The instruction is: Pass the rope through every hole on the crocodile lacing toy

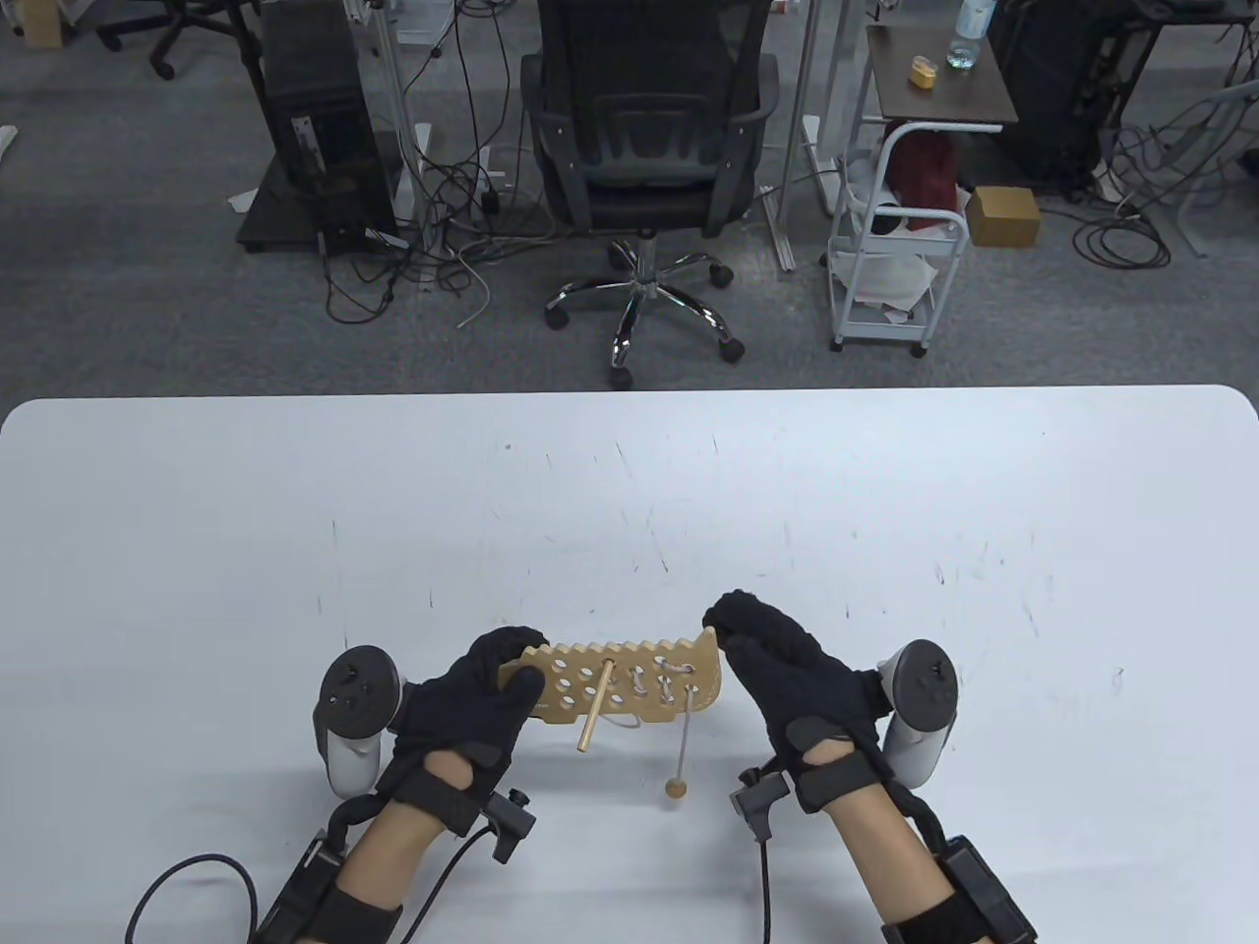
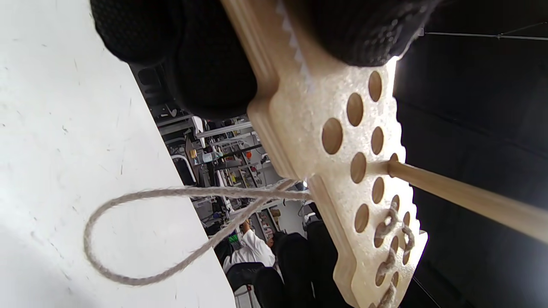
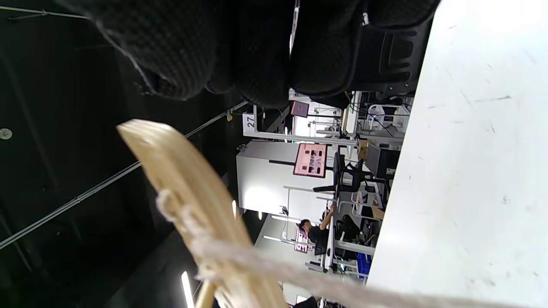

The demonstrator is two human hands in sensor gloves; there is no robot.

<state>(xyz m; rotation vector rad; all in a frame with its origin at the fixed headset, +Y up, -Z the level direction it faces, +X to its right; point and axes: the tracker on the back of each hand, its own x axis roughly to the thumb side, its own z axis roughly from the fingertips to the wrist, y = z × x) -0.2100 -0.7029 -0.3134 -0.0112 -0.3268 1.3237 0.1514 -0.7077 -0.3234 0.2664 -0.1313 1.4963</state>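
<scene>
The wooden crocodile board (image 1: pixel 629 685) stands on edge just above the table, and my left hand (image 1: pixel 484 688) grips its left end. A wooden needle (image 1: pixel 596 710) sticks out through a middle hole toward me. Grey rope (image 1: pixel 686 730) is laced through the right-hand holes and hangs down to a wooden bead (image 1: pixel 675 787) on the table. My right hand (image 1: pixel 762 654) hovers at the board's right end with loosely curled fingers. In the left wrist view the board (image 2: pixel 308 128), needle (image 2: pixel 471 201) and a slack rope loop (image 2: pixel 141 239) show. The right wrist view shows a gap between the fingers (image 3: pixel 257 51) and the board end (image 3: pixel 180 179).
The white table (image 1: pixel 885 511) stretches wide beyond and beside the hands. Past its far edge stand an office chair (image 1: pixel 649 147), a white trolley (image 1: pixel 890 256) and cables on the floor.
</scene>
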